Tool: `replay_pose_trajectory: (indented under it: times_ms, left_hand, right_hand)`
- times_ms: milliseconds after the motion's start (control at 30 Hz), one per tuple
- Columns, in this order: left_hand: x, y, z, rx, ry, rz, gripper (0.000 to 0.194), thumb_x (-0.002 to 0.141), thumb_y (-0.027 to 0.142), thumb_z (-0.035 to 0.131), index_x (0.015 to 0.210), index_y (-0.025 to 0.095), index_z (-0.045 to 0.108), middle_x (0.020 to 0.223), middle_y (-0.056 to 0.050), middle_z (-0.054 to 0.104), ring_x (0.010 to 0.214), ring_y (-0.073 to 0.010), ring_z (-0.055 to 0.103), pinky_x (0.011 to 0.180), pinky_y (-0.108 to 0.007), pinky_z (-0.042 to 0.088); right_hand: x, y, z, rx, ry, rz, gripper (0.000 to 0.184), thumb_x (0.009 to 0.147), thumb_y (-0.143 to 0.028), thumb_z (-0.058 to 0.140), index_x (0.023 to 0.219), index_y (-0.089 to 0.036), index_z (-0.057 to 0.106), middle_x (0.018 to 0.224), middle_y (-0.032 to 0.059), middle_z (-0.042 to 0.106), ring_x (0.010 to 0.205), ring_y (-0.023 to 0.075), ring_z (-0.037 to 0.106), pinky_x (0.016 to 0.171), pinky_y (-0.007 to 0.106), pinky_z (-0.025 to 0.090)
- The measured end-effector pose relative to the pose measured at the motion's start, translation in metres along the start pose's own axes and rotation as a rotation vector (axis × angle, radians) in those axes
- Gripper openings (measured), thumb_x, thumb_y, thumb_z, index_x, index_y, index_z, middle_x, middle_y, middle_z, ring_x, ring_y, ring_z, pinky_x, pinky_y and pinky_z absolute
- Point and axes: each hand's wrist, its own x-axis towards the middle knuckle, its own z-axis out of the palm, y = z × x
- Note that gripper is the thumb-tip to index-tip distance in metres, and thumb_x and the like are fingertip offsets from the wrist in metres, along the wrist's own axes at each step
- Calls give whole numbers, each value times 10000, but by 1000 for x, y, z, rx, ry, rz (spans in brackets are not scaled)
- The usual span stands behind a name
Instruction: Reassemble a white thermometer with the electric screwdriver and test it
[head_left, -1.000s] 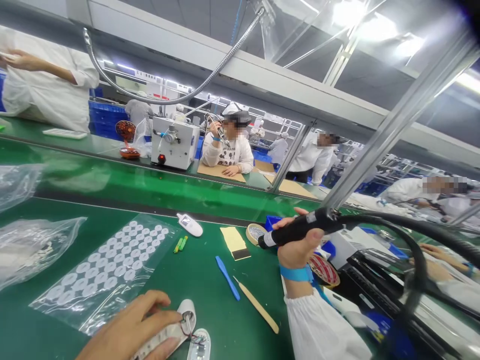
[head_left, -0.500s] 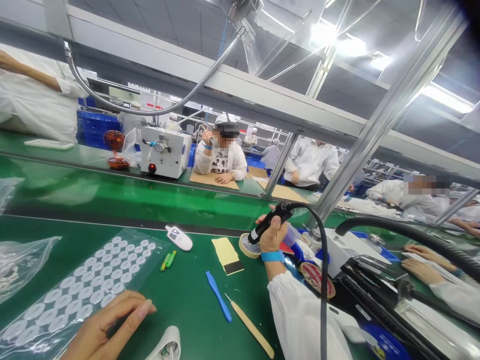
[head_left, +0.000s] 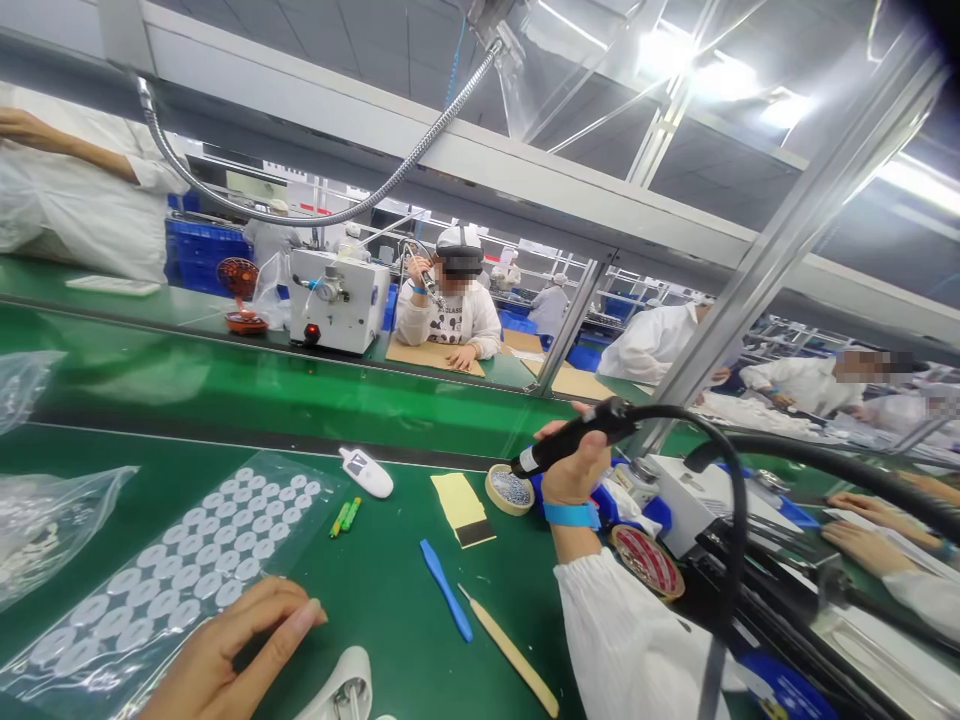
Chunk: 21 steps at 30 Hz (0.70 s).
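Right hand [head_left: 576, 475]: fingers and thumb pressed around a black corded pen-style handpiece [head_left: 570, 440], which is held firmly just behind its white-banded tip end. Blue wristband [head_left: 571, 514] at the wrist. The handpiece's long axis runs from upper right down to lower left, right of centre in the frame. The tip end points toward a small tape roll [head_left: 510, 490] and sits just above it; I can't tell whether they touch. The cable [head_left: 739, 500] arcs over the top and drops toward the lower right.

Left hand [head_left: 232, 650]: at the lower left, fingers extended and loosely together, pinching nothing. It lies over the edge of a clear bag of white round pads [head_left: 172, 560]; contact is hard to tell. A white plastic casing [head_left: 337, 690] sits at the bottom edge just right of this hand, cut off by the frame. The left hand is the nearer of the 2, and the handpiece is well apart from the casing.

On the green bench mat [head_left: 420, 660], between the 2 hands: a blue plastic spudger [head_left: 446, 590] and a wooden stick [head_left: 510, 650], lying roughly parallel.
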Motion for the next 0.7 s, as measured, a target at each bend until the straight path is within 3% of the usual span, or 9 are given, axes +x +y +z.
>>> replay_pose_trajectory:
  times_ms: [167, 233, 400, 567, 700]
  left_hand:
    - [-3, 3, -1, 15, 22, 5, 321, 837, 487, 415, 795, 247, 623, 904, -6, 595, 881, -155, 561, 756, -186, 451]
    - [-5, 3, -1, 6, 35, 30, 305, 844, 471, 423, 803, 243, 621, 891, -6, 597, 866, -151, 559, 757, -191, 451]
    - [-7, 19, -4, 3, 58, 67, 287, 857, 440, 419, 849, 250, 633, 926, -11, 569, 870, -145, 548, 773, -220, 444]
    - [-11, 41, 3, -8, -39, 97, 251, 853, 410, 452, 1020, 300, 604, 1014, -22, 518, 927, -157, 515, 788, -273, 450]
    - [-15, 48, 11, 3, -76, 128, 257, 818, 388, 535, 1056, 319, 605, 992, -22, 525, 913, -164, 504, 747, -276, 454]
  right_hand:
    - [-1, -13, -1, 32, -54, 86, 605, 664, -666, 511, 919, -117, 507, 486, -23, 500, 392, 121, 463, 387, 221, 363]
    - [-3, -26, 1, 75, -37, 100, 644, 664, -721, 447, 925, -133, 491, 491, -22, 504, 402, 128, 474, 392, 228, 376]
    - [-25, -89, 12, 229, -69, 174, 706, 669, -802, 221, 864, -171, 471, 443, -23, 477, 382, 151, 464, 390, 273, 401]
    - [-65, -154, 28, 404, -184, 317, 693, 584, -836, 382, 821, -197, 505, 446, -33, 465, 385, 125, 425, 405, 252, 384]
    - [-87, -179, 37, 429, -260, 357, 629, 604, -803, 443, 772, -202, 523, 444, -39, 457, 390, 111, 426, 429, 237, 377]
